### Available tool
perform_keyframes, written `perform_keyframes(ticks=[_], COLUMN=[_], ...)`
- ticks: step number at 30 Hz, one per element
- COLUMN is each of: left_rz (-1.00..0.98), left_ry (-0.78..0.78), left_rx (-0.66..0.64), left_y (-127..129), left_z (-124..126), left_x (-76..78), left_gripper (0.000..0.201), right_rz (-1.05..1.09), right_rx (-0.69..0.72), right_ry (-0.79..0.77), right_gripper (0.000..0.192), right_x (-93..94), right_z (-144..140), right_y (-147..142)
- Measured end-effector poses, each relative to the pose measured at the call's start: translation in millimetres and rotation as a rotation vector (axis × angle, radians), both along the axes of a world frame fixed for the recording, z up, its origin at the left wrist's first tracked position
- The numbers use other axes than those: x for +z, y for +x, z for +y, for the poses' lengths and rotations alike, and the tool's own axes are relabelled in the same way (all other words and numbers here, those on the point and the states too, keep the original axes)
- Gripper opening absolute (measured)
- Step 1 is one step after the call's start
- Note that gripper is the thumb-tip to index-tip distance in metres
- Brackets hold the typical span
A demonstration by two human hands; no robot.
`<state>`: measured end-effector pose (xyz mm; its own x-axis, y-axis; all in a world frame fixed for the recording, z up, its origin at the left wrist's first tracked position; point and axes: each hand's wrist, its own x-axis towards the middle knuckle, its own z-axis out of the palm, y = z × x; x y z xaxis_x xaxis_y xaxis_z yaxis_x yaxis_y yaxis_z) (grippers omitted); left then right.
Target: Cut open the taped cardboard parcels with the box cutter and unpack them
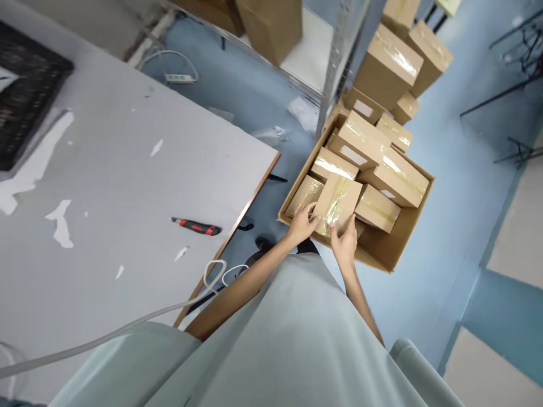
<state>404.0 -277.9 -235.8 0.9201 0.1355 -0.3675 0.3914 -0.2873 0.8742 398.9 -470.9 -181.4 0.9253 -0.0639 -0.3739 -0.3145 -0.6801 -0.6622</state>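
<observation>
A large open cardboard carton point(405, 240) stands on the blue floor to the right of the table, filled with several small taped cardboard boxes. Both my hands grip one small taped box point(338, 202) at the carton's near left corner. My left hand point(302, 223) holds its left edge, and my right hand point(345, 242) holds its near edge. The box rests against the other small boxes point(392, 178) in the carton.
A grey table point(127, 181) with paper scraps and a red and black utility knife point(197, 226) is on my left. A metal shelf rack point(337, 51) holds cartons behind. More taped boxes point(390, 65) are stacked beyond the carton. A cable hangs near my body.
</observation>
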Motion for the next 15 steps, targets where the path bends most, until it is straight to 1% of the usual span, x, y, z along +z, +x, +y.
perform_keyframes(ticks=[2,3,5,7,9,11,13,15], left_rz=[-0.108,-0.135,-0.171,-0.187,-0.183,-0.153,-0.096,-0.046], left_ry=[-0.002,0.027,0.1,0.156,0.168,0.186,0.241,0.297], left_rx=[0.151,0.219,0.346,0.483,0.641,0.776,0.843,0.851], left_y=[-12.2,-20.1,-40.1,-64.8,-91.0,-114.4,-132.3,-144.8], left_z=[22.4,36.7,70.4,107.8,144.2,175.7,201.3,222.1], left_x=[24.5,35.3,52.6,63.1,66.5,64.8,60.5,56.0], left_gripper=[0.062,0.063,0.063,0.06,0.06,0.06,0.06,0.06], right_rz=[-0.054,-0.079,-0.12,-0.146,-0.163,-0.171,-0.167,-0.155], right_rx=[0.084,0.141,0.278,0.426,0.582,0.737,0.87,0.957], right_ry=[0.065,0.112,0.216,0.298,0.332,0.309,0.248,0.206], right_gripper=[0.111,0.109,0.107,0.105,0.101,0.095,0.086,0.079], right_x=[24.9,33.2,43.0,46.4,47.4,47.8,46.3,41.1], right_z=[20.6,35.1,73.0,122.1,178.5,236.0,288.9,332.8], right_y=[4.8,8.6,17.8,26.1,31.0,31.8,29.4,25.4])
